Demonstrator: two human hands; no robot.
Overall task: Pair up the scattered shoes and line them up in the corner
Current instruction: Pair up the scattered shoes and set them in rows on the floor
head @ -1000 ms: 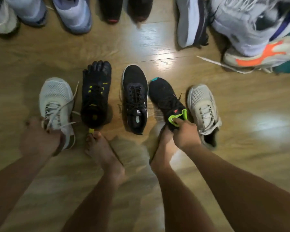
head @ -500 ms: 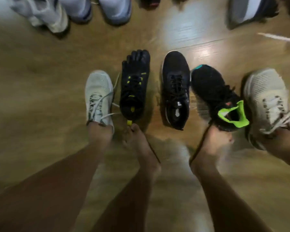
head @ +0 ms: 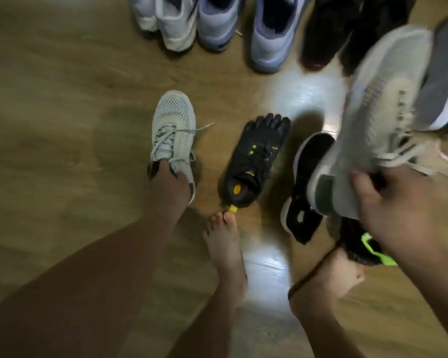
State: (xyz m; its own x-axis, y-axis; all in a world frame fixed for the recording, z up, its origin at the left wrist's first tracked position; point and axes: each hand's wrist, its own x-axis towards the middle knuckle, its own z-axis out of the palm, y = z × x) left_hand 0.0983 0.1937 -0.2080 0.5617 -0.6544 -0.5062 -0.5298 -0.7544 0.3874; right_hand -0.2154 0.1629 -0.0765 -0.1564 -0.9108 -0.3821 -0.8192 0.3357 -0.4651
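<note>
The left hand (head: 167, 186) grips the heel of a white mesh shoe (head: 172, 125) lying on the floor (head: 62, 125), toe pointing away from the fingers. The right hand (head: 391, 205) clutches the heel of a blurred pale shoe (head: 373, 112), lifted beyond its fingers over a black sneaker (head: 305, 177)

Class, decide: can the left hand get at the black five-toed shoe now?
Probably yes: the left hand grips the white mesh shoe beside the five-toed shoe, only bare floor between them, but must let go first.
</note>
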